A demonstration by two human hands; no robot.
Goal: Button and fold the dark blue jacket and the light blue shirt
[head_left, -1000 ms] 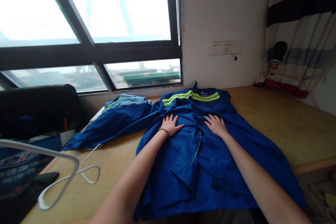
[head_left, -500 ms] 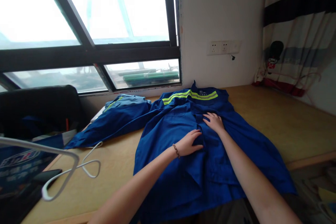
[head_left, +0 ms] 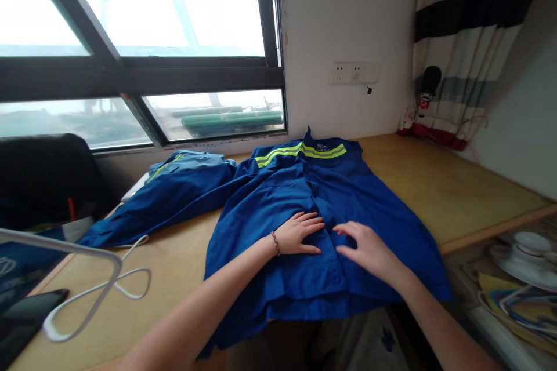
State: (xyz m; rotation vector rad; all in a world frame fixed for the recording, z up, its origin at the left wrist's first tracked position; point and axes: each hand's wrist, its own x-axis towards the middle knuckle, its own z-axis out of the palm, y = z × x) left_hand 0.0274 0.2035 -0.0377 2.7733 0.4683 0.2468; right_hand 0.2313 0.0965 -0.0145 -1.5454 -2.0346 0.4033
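A blue work jacket (head_left: 256, 208) with yellow-and-grey reflective strips (head_left: 324, 152) lies spread over the tabletop, its collar end toward the wall and its hem over the front edge. My left hand (head_left: 300, 233), a bracelet at its wrist, rests flat on the jacket front beside the button placket, fingers spread. Just right of the placket is my right hand (head_left: 363, 248), fingers apart and slightly bent, holding nothing; whether it touches the cloth I cannot tell. One sleeve stretches left toward a folded blue garment (head_left: 191, 165).
The wooden tabletop (head_left: 435, 185) runs along the window and wall. A white cable (head_left: 108, 287) loops at the left, near a dark flat object (head_left: 32, 322). A black chair (head_left: 52, 179) stands far left. Right and lower, a white cup (head_left: 531, 244) and cables (head_left: 522, 307) sit on a shelf.
My right hand has come down from the upper jacket front toward me and lifted slightly. My left hand now lies flatter on the placket. The jacket's front panels lie straighter, and the view has shifted right.
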